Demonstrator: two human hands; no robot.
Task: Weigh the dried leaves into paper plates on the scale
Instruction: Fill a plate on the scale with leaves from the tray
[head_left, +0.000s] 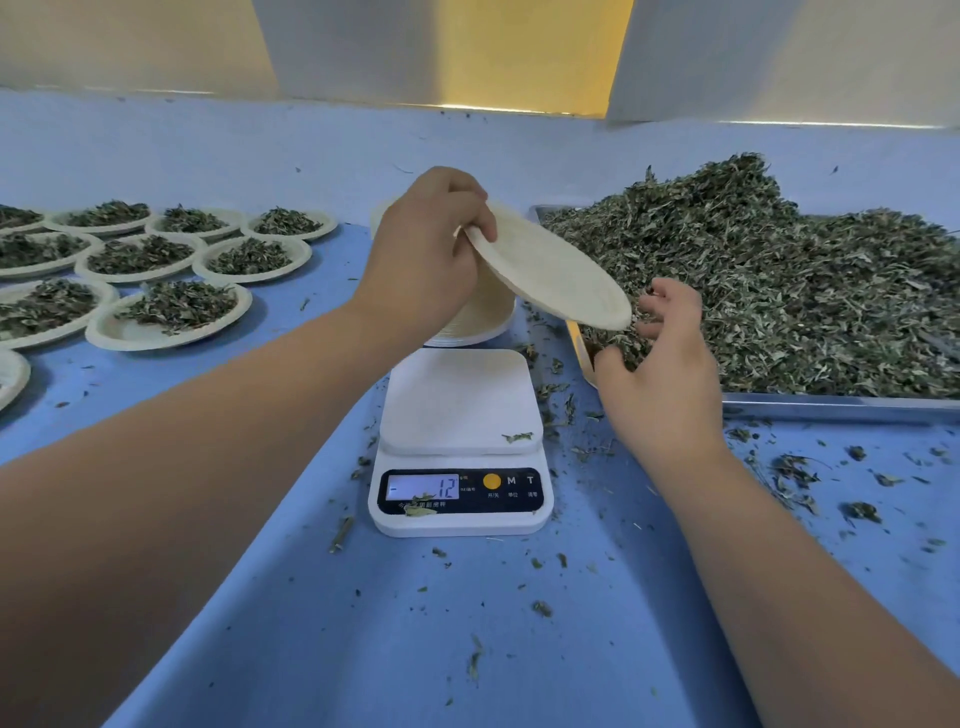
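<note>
The dried leaves (779, 270) lie heaped on the tray (831, 408) right of the scale (460, 441), my right hand (660, 364) cupped half-open in them, my left hand (421, 254) pinching an empty tilted plate (550, 270) above the scale, so a careless scoop could scatter leaves onto its platform.

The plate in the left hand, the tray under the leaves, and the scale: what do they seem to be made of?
Plate: probably pressed paper or plant-fibre pulp; matte, off-white, thin, slightly grainy.
Tray: looks like metal, perhaps steel or aluminium; its grey rim is smooth and reflects light.
Scale: apparently white plastic with a smooth, faintly glossy surface and a dark glossy display panel.
</note>
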